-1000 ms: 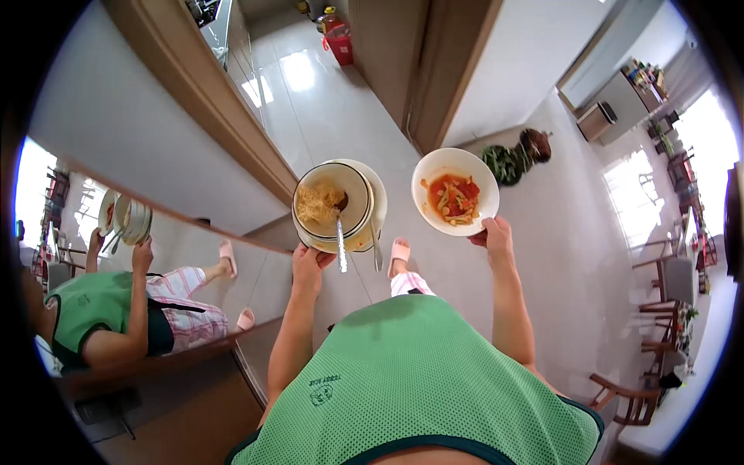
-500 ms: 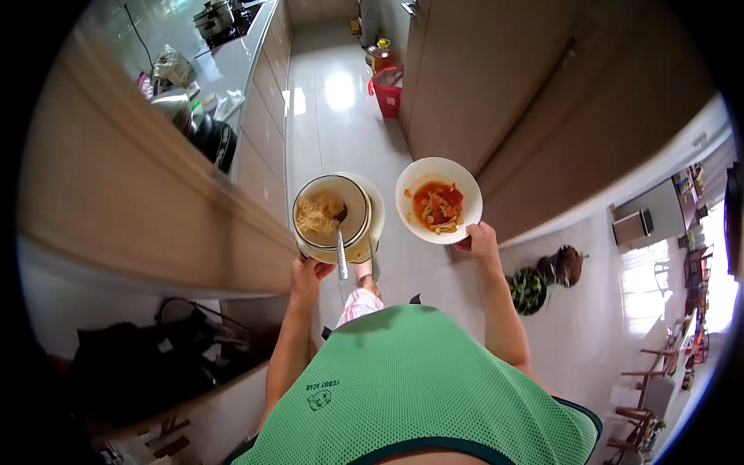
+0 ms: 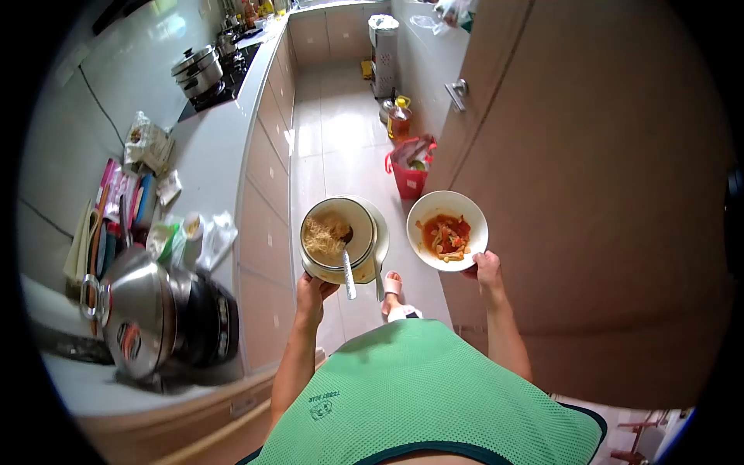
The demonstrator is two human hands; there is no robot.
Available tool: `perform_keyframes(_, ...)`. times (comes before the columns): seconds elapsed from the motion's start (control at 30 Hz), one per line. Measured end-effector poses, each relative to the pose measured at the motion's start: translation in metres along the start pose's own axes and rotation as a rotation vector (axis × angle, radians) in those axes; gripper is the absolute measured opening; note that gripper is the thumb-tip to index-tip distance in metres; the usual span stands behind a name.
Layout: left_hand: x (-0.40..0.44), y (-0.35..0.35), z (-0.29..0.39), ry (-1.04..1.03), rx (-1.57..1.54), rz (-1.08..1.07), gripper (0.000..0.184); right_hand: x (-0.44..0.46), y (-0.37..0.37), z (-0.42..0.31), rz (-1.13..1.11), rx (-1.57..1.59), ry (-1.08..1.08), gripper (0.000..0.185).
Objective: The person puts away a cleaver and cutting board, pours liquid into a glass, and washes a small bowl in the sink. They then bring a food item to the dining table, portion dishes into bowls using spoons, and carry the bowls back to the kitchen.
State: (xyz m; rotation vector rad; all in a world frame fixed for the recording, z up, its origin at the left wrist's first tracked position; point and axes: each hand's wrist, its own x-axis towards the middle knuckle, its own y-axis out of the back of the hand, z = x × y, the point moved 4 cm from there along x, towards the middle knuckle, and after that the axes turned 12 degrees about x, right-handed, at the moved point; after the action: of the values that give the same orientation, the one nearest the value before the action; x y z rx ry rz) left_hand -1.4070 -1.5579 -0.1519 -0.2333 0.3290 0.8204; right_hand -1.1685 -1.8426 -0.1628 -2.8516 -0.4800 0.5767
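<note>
My left hand (image 3: 311, 294) is closed on the lower edge of a stack of dishes. On top of that stack is a dark-rimmed bowl (image 3: 362, 217) with shredded yellowish food (image 3: 324, 234) and a metal spoon (image 3: 348, 273) leaning over its rim. A wider white plate (image 3: 381, 221) shows beneath, with a second utensil handle at its right side. My right hand (image 3: 486, 269) grips the lower right rim of a white bowl (image 3: 418, 213) that holds red and yellow food in sauce (image 3: 448, 237). The two hands are apart.
On the left, a counter (image 3: 203, 147) bears a steel pot (image 3: 198, 71) on a stove, bags, and a large metal appliance (image 3: 139, 314). A red bin (image 3: 409, 180) and an oil bottle (image 3: 399, 120) stand on the floor ahead. A brown door (image 3: 589, 194) is on the right.
The view has moved from the doorway into the kitchen; counter, stove and bin are nearer. The plant and mirror have left the view. Both hands keep hold of their dishes.
</note>
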Motion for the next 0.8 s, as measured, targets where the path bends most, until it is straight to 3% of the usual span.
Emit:
perform_keyframes(0.33, 0.290, -0.018, 0.172, -0.062, -0.160, 0.103, 0.011, 0.324, -0.204, -0.114, -0.158, -0.026, -0.015, 0.018)
perform_keyframes(0.4, 0.346, -0.009, 0.187, -0.081, -0.138, 0.090, 0.022, 0.380, -0.243, -0.127, -0.177, -0.009, -0.025, 0.018)
perform_keyframes(0.5, 0.434, -0.001, 0.219, -0.071, -0.149, 0.136, 0.022, 0.470, -0.292, -0.125, -0.139, 0.014, -0.032, 0.017)
perform_keyframes(0.57, 0.495, 0.004, 0.236, -0.067, -0.117, 0.115, 0.022, 0.533, -0.315, -0.124, -0.194, -0.019, 0.110, 0.017)
perform_keyframes(0.6, 0.529, 0.007, 0.254, -0.086, -0.086, 0.097, 0.022, 0.550, -0.341, -0.140, -0.201, 0.070, 0.020, 0.017)
perform_keyframes(0.7, 0.616, -0.004, 0.302, -0.045, -0.080, 0.149, 0.018, 0.641, -0.370, -0.136, -0.138, 0.044, 0.039, 0.018)
perform_keyframes(0.8, 0.705, -0.008, 0.333, -0.049, -0.026, 0.068, 0.024, 0.690, -0.412, -0.175, -0.077, 0.099, 0.001, 0.016)
